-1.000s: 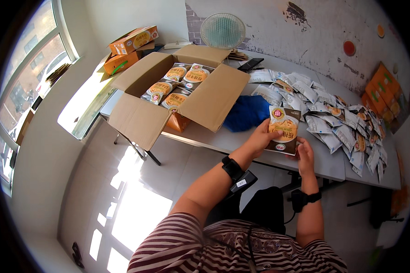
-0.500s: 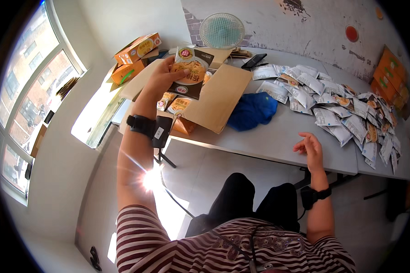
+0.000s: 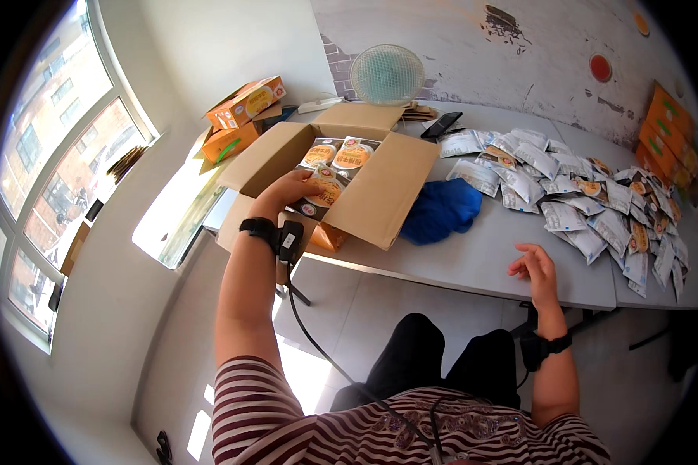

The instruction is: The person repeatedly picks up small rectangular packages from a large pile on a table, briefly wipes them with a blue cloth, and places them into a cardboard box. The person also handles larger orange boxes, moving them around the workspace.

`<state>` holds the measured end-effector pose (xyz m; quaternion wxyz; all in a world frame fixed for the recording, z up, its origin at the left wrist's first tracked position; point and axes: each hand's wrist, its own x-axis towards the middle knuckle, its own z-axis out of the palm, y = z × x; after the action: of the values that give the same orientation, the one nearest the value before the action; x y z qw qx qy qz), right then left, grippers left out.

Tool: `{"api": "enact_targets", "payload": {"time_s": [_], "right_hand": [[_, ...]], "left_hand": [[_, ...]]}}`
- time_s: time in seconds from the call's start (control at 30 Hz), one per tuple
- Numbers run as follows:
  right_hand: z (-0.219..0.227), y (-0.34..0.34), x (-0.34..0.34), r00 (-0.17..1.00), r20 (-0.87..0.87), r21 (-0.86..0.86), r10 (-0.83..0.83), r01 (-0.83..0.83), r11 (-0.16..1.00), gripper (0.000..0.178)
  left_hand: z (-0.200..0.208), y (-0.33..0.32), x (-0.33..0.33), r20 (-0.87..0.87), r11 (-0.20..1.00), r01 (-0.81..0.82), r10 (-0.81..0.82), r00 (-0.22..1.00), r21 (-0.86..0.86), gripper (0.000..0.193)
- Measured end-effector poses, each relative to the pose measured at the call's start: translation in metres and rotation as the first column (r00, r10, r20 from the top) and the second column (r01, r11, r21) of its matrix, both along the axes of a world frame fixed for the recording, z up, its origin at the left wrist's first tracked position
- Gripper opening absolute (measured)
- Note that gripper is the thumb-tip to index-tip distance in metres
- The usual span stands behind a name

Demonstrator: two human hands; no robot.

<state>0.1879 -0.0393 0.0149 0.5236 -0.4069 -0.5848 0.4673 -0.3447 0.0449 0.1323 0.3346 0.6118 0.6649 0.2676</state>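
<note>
An open cardboard carton [image 3: 386, 190] stands on the table in front of my left side with its flaps folded out. Brown and orange food packets [image 3: 354, 156] lie inside it. My left hand [image 3: 288, 191] is down at the carton's near left part, gripping a brown packet [image 3: 323, 197] with the thumb across its front; the other fingers are partly hidden. Over the table's front edge my right hand [image 3: 537, 271] hovers with nothing in it, its fingers loosely bent and apart. A blue cloth-like bundle [image 3: 440, 211] lies crumpled right of the carton.
Many silver-white sachets [image 3: 585, 203] are heaped on the right side of the table [image 3: 504, 252]. Orange boxes [image 3: 247, 102] are stacked behind the carton at left, and more orange boxes [image 3: 667, 132] stand far right. A fan [image 3: 388, 74] and a dark phone-like device [image 3: 442, 124] sit at the back.
My left hand has lowered the brown packet from above the carton into it, beside the other packets. My right hand has stayed nearly in place. The view has shifted slightly.
</note>
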Motion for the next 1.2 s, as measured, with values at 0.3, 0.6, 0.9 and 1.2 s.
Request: {"api": "enact_targets", "payload": {"time_s": [0.3, 0.6, 0.9, 1.2], "right_hand": [[-0.007, 0.000, 0.003, 1.000, 0.006, -0.009, -0.014, 0.014, 1.000, 0.027], [-0.004, -0.001, 0.000, 1.000, 0.002, -0.031, -0.012, 0.012, 0.999, 0.025], [-0.002, -0.003, 0.005, 1.000, 0.005, -0.037, 0.008, -0.008, 0.999, 0.025], [-0.001, -0.003, 0.009, 0.999, -0.002, -0.061, 0.042, -0.042, 0.997, 0.026]], "left_hand": [[0.005, -0.069, 0.057, -0.543, 0.654, 0.163, 0.436, 0.717, 0.739, 0.023], [-0.079, -0.178, 0.119, 0.002, 0.933, 0.063, -0.068, 0.998, 0.353, 0.028], [-0.090, -0.116, 0.133, -0.008, 0.506, -0.330, 0.555, 0.832, 0.797, 0.104], [-0.051, -0.065, 0.112, -0.574, 0.666, 0.202, 0.402, 0.713, 0.718, 0.062]]}}
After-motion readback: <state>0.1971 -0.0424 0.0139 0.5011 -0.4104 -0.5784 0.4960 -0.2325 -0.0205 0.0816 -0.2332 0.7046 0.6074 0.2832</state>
